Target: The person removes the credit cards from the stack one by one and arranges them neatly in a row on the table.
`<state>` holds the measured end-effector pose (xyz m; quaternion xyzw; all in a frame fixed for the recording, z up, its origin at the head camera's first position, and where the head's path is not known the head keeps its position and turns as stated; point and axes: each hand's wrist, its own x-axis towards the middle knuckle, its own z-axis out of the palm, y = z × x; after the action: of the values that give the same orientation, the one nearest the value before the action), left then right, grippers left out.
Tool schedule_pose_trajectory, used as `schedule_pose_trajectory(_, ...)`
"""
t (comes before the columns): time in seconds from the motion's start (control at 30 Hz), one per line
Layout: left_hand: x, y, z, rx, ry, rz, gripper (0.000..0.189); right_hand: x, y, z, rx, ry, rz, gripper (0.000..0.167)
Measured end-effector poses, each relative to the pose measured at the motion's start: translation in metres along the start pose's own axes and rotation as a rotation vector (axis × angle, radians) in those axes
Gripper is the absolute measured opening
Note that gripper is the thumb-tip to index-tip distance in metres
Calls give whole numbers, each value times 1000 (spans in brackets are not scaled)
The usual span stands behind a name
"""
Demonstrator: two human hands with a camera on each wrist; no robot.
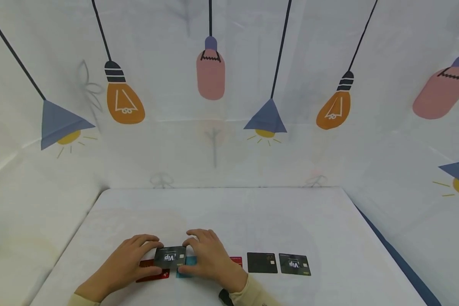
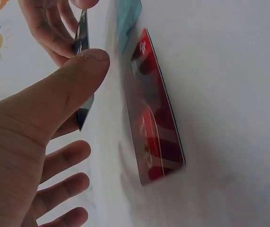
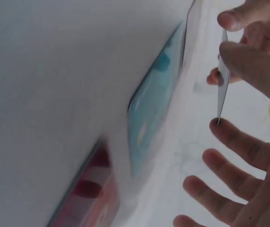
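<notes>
A dark bank card with "Vip" lettering (image 1: 170,256) is held above the table by both hands. My left hand (image 1: 123,264) pinches its left side between thumb and a finger. The right hand (image 1: 211,258) pinches the opposite side, its other fingers spread away from the card in the right wrist view. Below lie a red card (image 2: 156,118) and a teal card (image 3: 156,94), both partly covered in the head view. Another red card (image 1: 237,260) shows partly past the right hand.
Right of the hands lie a black card (image 1: 262,263) and another dark "Vip" card (image 1: 294,264). A small black object (image 1: 225,297) sits by the right sleeve. The white table (image 1: 229,208) meets a lamp-patterned curtain (image 1: 176,148) behind.
</notes>
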<state>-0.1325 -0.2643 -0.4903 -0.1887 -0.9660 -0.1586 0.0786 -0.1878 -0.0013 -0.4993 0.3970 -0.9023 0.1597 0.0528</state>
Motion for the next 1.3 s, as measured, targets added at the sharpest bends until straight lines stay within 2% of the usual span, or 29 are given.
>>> schedule_pose_trajectory(0.27, -17, -23, -6, 32, 51, -25, 56, 18, -27, 13, -13, 8, 39, 53)
schedule_pose_trajectory(0.4, -28, -34, -13, 30, 41, -54, 57, 27, -41, 19, 67, -1, 67, 51)
schedule_pose_trajectory(0.53, -37, -45, -23, 60, 76, -25, 59, 35, -55, 24, 126, 11, 77, 50)
schedule_pose_trajectory(0.7, -46, -59, -30, 107, 140, 27, 60, 45, -70, 33, 105, 34, 60, 50)
schedule_pose_trajectory(1.0, -56, -75, -32, 151, 133, 43, 62, 55, -85, 47, 35, -21, 115, 49)
schedule_pose_trajectory(1.3, -66, -85, -28, 101, 54, -30, 58, 62, -94, 55, 45, -80, 141, 44)
